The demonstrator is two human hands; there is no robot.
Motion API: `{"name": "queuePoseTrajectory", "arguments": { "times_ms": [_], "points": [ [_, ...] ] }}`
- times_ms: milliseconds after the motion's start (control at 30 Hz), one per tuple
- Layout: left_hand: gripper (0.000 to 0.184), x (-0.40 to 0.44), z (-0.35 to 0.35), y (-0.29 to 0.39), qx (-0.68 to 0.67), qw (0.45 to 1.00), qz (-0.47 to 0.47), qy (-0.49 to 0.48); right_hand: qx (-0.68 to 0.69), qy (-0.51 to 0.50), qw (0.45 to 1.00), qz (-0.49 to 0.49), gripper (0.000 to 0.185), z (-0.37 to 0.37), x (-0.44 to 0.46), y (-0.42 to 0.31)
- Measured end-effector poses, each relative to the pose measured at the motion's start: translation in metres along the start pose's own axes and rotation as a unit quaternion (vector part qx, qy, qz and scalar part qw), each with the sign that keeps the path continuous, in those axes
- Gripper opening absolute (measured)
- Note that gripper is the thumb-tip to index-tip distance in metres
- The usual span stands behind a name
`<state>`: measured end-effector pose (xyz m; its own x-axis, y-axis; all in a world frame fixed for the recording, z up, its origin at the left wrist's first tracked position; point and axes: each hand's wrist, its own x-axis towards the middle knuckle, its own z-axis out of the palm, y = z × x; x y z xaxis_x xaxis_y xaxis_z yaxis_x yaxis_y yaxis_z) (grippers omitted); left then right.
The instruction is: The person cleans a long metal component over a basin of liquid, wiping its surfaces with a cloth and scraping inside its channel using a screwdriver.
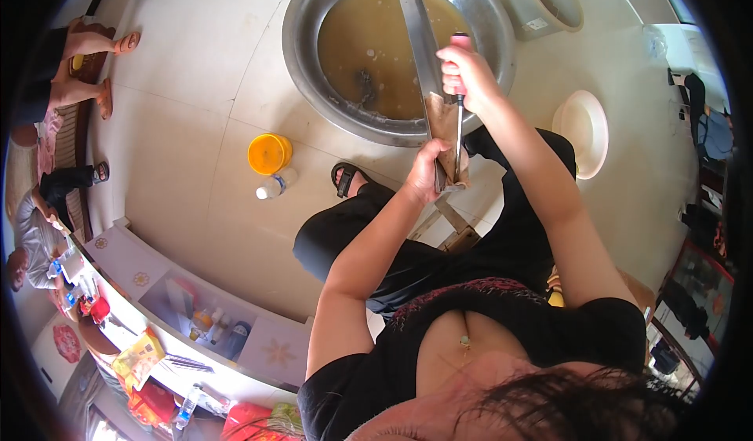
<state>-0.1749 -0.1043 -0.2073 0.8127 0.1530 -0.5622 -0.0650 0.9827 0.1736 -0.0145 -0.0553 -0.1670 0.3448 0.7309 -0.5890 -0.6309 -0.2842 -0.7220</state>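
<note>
My right hand (469,78) is closed around the pink handle of a screwdriver (460,127). Its thin shaft points down toward me, the tip against or close to a brown, sheet-like piece (447,131); which of the two, I cannot tell. That piece lies at the near end of a long grey metal strip (420,33). With my left hand (426,170) I grip this near end, fingers partly hidden beneath. The strip reaches across a large metal basin (302,72) of cloudy brown liquid (392,49). A dark lump (365,88) shows in the liquid.
Left of my foot stand a yellow tub (269,154) and a white-capped bottle (274,184). A grey bucket (543,5) and a pale bowl (582,133) are at the right. A cluttered cabinet (196,315) runs along the lower left. Other people sit at the far left.
</note>
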Motion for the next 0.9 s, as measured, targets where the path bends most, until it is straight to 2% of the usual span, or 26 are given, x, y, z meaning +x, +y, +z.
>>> {"name": "queuePoseTrajectory", "arguments": {
  "times_ms": [67, 100, 133, 200, 233, 267, 400, 467, 533, 567, 600, 667, 700, 733, 800, 867, 900],
  "points": [
    [0.037, -0.002, -0.004, 0.001, -0.042, 0.999, 0.000, -0.010, 0.052, 0.042, 0.998, -0.021, 0.026, -0.019, -0.002, -0.004],
    [0.036, 0.009, -0.022, -0.002, -0.068, 0.995, -0.024, -0.068, 0.086, 0.077, 0.990, -0.077, 0.024, -0.023, -0.006, -0.007],
    [0.036, 0.009, -0.022, -0.002, -0.069, 0.996, -0.021, -0.047, 0.119, 0.112, 0.978, -0.132, 0.022, -0.024, -0.013, -0.013],
    [0.036, 0.007, -0.017, 0.001, -0.067, 0.998, -0.015, -0.007, 0.130, 0.107, 0.961, -0.220, 0.021, -0.024, -0.026, -0.029],
    [0.043, 0.005, -0.010, -0.001, -0.015, 0.998, 0.000, 0.056, 0.124, 0.074, 0.956, -0.257, 0.018, -0.025, -0.029, -0.037],
    [0.043, 0.004, -0.009, -0.001, -0.015, 0.999, 0.004, 0.041, 0.117, -0.006, 0.953, -0.280, 0.014, -0.027, -0.033, -0.046],
    [0.042, 0.004, -0.001, 0.004, -0.013, 1.000, 0.016, -0.014, 0.063, -0.157, 0.941, -0.293, 0.009, -0.001, -0.056, -0.057],
    [0.042, 0.008, -0.005, 0.002, -0.021, 0.999, 0.015, -0.035, 0.020, -0.228, 0.913, -0.337, 0.008, 0.008, -0.071, -0.055],
    [0.039, 0.003, 0.006, 0.007, -0.024, 0.999, 0.017, 0.014, -0.041, -0.205, 0.907, -0.365, 0.010, 0.010, -0.085, -0.043],
    [0.039, 0.002, 0.008, 0.007, -0.018, 0.999, 0.013, 0.033, -0.106, -0.211, 0.886, -0.399, 0.012, 0.014, -0.091, -0.038],
    [0.039, 0.002, 0.009, 0.006, -0.012, 0.999, 0.009, 0.052, -0.182, -0.167, 0.880, -0.406, 0.011, 0.024, -0.099, -0.033],
    [0.036, 0.013, -0.003, -0.003, -0.023, 0.999, 0.021, 0.042, -0.273, -0.161, 0.862, -0.397, 0.011, 0.026, -0.097, -0.031],
    [0.036, 0.016, -0.005, 0.000, -0.025, 0.999, 0.026, 0.028, -0.249, -0.134, 0.905, -0.319, 0.010, 0.031, -0.099, -0.034],
    [0.036, 0.018, -0.006, 0.002, -0.028, 0.999, 0.032, 0.015, -0.207, -0.123, 0.928, -0.285, 0.012, 0.029, -0.093, -0.036],
    [0.035, 0.010, -0.002, 0.007, -0.037, 0.998, 0.045, 0.040, -0.033, -0.143, 0.975, -0.164, 0.016, 0.015, -0.081, -0.040],
    [0.035, 0.006, 0.004, 0.013, -0.004, 0.994, 0.088, 0.060, 0.010, -0.111, 0.977, -0.180, 0.016, 0.002, -0.081, -0.033],
    [0.038, 0.020, -0.012, 0.006, -0.029, 0.996, 0.085, -0.003, 0.014, -0.098, 0.973, -0.210, 0.015, 0.002, -0.088, -0.033]
  ]
}}
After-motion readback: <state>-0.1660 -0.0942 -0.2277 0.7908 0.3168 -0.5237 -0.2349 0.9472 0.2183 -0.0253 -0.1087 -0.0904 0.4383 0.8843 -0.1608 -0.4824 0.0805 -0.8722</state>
